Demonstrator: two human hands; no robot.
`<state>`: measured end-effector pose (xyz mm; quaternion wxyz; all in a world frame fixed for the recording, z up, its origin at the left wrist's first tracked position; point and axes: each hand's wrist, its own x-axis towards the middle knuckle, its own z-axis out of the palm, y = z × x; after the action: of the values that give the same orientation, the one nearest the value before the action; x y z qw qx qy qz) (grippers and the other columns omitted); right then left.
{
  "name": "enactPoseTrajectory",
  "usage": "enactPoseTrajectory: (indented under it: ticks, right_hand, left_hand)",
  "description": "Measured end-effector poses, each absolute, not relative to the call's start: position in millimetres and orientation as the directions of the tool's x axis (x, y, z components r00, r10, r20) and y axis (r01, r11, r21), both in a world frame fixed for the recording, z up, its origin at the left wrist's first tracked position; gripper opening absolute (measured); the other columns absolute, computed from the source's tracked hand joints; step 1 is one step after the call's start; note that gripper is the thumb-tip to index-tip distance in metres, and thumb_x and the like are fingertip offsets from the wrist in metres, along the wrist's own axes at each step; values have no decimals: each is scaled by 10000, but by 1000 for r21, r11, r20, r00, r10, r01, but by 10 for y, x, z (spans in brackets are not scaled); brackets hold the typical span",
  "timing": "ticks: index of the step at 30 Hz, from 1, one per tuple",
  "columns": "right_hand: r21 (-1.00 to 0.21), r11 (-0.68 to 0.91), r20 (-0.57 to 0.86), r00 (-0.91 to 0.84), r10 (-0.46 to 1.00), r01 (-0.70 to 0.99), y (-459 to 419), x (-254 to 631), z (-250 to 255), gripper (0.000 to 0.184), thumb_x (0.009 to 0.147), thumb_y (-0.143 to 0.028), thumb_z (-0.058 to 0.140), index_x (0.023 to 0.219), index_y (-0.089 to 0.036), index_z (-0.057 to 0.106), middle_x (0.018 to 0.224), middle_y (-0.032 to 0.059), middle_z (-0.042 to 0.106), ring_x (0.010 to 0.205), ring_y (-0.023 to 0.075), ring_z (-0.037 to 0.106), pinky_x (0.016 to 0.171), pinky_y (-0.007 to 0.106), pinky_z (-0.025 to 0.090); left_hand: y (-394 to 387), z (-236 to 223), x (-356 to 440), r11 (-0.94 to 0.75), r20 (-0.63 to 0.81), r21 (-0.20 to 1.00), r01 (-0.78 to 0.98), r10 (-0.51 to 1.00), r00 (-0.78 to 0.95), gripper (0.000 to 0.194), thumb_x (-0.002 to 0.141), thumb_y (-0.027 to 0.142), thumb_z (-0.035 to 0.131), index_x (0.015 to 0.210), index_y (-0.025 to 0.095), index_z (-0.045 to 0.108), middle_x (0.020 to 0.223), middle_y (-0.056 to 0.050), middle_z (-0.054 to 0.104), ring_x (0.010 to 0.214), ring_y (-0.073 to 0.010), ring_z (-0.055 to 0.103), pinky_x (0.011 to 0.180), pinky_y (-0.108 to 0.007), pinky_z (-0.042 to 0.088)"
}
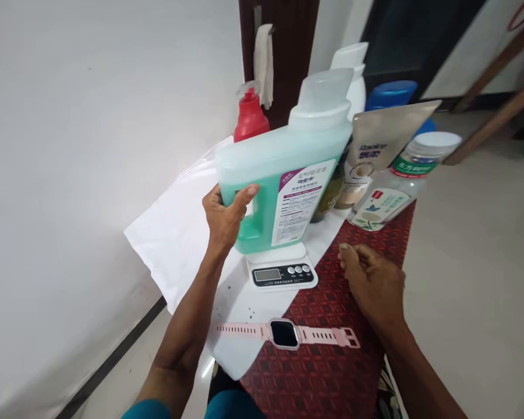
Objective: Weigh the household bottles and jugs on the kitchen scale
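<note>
Pink-strapped smartwatch (284, 334): nearest the camera, lying crosswise over white cloth (174, 209) and red-patterned worktop (314, 387).
Green-liquid jug (262, 174): above the digital scale (283, 272), contact unclear.
Left hand (227, 218): gripping the jug's handle, thumb in front.
Right hand (374, 285): loosely curled near the scale, nothing visible inside.
Good handling: probably a firm grip, base level and centred over the small platform.
Long axis: near upright, top leaning right, cap (326, 92) pointing up.

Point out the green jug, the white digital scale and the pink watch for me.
green jug (267, 169): head view, on the front of its body, beside the label
white digital scale (283, 273): head view, on its black control panel
pink watch (283, 334): head view, on its dark screen
</note>
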<state>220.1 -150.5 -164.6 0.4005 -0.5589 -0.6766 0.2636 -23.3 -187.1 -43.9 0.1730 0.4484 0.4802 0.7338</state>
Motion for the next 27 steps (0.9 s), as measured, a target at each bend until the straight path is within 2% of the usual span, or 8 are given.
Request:
enactPoseTrajectory:
  ticks: [3,8,12,16,20,23,27]
  right_hand:
    - [-857,156,163,-29,986,491,-1535,2198,-1555,570,940,-733,487,702,-233,621,637,84,680,570,228,622,658,378,467]
    - [-868,111,129,3,992,484,-1522,2186,-1534,567,898,-760,521,691,-244,631,627,96,679,561,253,627,656,412,487]
    - [-865,116,133,-1,991,489,-1504,2184,-1548,563,890,-770,522,683,-255,611,616,93,673,539,248,605,643,419,488]
    - [-850,97,117,5,993,517,-1494,2168,-1534,516,864,-737,521,666,-266,595,604,84,663,535,247,604,647,427,484]
    - [-835,58,103,52,993,547,-1484,2134,-1516,506,821,-749,510,668,-276,602,585,72,643,517,253,593,643,437,473]
    - [-817,38,93,67,993,575,-1477,2110,-1510,497,817,-746,503,662,-281,586,580,73,641,524,257,601,651,438,470]
    - [-800,-13,58,99,993,600,-1462,2096,-1529,455,793,-719,514,673,-286,576,595,79,657,542,271,619,662,442,472]
  left_hand:
    - [-1862,-433,-255,-490,465,860,146,631,-621,666,715,680,888,629,245,392,540,75,314,456,-67,262,434,-297,214]
    - [-2035,-290,-696,-449,464,855,259,444,-766,654,685,736,847,629,248,414,513,83,314,425,-68,288,404,-277,219]
    - [-2219,-210,-1244,-409,489,836,366,256,-834,595,652,608,893,627,235,430,511,93,341,431,-56,299,405,-249,233]
    - [-2331,-277,-1800,-349,497,832,431,125,-858,575,604,448,903,575,234,371,475,100,349,422,-46,282,402,-244,226]
    - [-2360,-371,-2304,-283,494,837,468,22,-869,570,608,427,865,571,239,328,473,106,328,429,-49,274,406,-244,244]
    - [-2363,-383,-2589,-204,490,857,473,35,-871,552,697,490,838,628,239,351,513,101,336,456,-67,328,420,-237,282]
    - [-2327,-365,-2799,-122,510,860,496,156,-846,515,792,544,812,712,233,409,598,76,419,550,-95,450,485,-244,397]
